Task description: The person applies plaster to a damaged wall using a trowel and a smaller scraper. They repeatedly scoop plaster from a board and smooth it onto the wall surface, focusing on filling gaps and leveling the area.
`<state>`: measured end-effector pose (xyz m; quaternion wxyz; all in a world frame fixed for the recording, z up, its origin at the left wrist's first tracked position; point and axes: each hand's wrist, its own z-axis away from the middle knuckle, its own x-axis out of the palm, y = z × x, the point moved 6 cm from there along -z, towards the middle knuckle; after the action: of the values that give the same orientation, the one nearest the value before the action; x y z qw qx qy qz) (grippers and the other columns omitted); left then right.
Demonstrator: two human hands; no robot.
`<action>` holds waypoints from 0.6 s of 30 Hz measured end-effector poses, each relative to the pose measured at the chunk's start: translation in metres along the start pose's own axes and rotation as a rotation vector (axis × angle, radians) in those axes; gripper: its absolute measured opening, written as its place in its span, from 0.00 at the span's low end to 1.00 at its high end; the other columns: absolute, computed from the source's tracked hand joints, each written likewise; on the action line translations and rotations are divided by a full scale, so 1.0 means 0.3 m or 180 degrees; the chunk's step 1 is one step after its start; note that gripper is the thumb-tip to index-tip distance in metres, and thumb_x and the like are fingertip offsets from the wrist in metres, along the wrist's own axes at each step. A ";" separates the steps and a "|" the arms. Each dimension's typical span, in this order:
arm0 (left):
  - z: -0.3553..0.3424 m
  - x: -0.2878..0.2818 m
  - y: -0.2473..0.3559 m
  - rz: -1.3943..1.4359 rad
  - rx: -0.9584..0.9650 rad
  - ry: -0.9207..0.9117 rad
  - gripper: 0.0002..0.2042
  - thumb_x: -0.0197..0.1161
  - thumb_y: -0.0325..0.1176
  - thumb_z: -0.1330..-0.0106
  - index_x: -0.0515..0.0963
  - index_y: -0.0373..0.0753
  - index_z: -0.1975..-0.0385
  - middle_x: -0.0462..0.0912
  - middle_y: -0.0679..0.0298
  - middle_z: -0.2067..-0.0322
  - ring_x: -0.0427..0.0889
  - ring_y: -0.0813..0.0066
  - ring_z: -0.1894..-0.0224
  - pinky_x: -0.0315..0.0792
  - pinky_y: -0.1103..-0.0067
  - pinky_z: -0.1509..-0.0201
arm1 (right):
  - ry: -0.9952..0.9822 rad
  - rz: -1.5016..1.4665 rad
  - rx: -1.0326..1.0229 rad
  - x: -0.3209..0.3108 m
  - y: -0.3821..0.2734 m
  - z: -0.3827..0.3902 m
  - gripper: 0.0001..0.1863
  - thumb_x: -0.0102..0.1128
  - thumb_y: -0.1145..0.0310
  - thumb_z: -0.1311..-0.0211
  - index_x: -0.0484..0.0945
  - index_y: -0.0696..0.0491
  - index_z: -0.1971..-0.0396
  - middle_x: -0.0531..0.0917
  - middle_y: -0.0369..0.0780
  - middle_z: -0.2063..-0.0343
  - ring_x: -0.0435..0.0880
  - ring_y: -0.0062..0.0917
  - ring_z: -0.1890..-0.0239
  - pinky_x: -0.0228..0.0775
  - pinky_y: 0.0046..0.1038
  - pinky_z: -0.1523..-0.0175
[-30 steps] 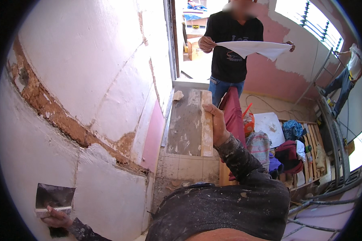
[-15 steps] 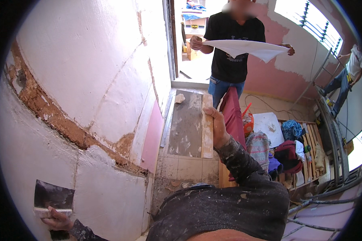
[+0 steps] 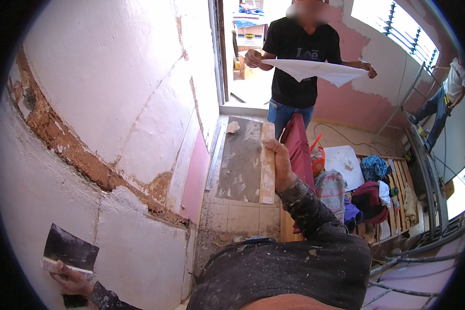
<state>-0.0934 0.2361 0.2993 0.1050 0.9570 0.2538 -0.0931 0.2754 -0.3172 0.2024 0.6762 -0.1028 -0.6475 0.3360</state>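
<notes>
At eight o'clock, your left hand point(image 3: 73, 280) grips the trowel point(image 3: 71, 249) by its pale strip; its blade looks thin, springy. Centrally, your right hand point(image 3: 282, 168) clasps the mortar board point(image 3: 237, 173), probably stiff; hold mid-rail lest the twelve-o'clock plaster lump point(image 3: 233, 127) slide.

You wear a dark, long-sleeved work top point(image 3: 279, 268), speckled all over with pale spots.
Your right sleeve point(image 3: 315, 206) is creased and smeared grey-white, most heavily toward the cuff; your left sleeve point(image 3: 108, 298) is dark too, with whitish flecks. One larger pale blotch point(image 3: 313, 251) marks the front, the neckline curves, and the sleeves end near the wrists, leaving your left fingers point(image 3: 62, 268) and right fingers point(image 3: 274, 145) bare.
</notes>
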 end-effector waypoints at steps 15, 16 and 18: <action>0.022 0.021 0.025 0.0152 -0.0188 -0.0148 0.34 0.54 0.50 0.36 0.63 0.25 0.40 0.79 0.43 0.59 0.83 0.53 0.62 0.78 0.67 0.60 | 0.0100 0.0342 -0.0013 -0.118 0.044 -0.022 0.12 0.55 0.57 0.42 0.74 0.51 0.70 0.77 0.35 0.79 0.79 0.24 0.78 0.74 0.25 0.72; 0.016 0.027 0.019 0.0360 -0.0430 -0.0165 0.35 0.54 0.51 0.36 0.63 0.25 0.40 0.80 0.44 0.59 0.83 0.53 0.62 0.78 0.67 0.61 | 0.0025 0.0379 -0.0076 -0.135 0.075 -0.006 0.12 0.55 0.57 0.43 0.74 0.50 0.71 0.77 0.35 0.80 0.79 0.23 0.79 0.73 0.25 0.72; 0.036 0.032 -0.043 0.0076 -0.0425 -0.0063 0.33 0.56 0.50 0.36 0.64 0.25 0.41 0.80 0.45 0.60 0.84 0.56 0.64 0.79 0.70 0.62 | -0.0081 0.0462 -0.0153 -0.080 0.026 -0.033 0.11 0.55 0.57 0.43 0.73 0.50 0.72 0.76 0.34 0.81 0.78 0.23 0.79 0.72 0.24 0.73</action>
<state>-0.0930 0.2490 0.2848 0.1722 0.9499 0.2470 -0.0841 0.2839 -0.3225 0.1770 0.6392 -0.1614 -0.6547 0.3698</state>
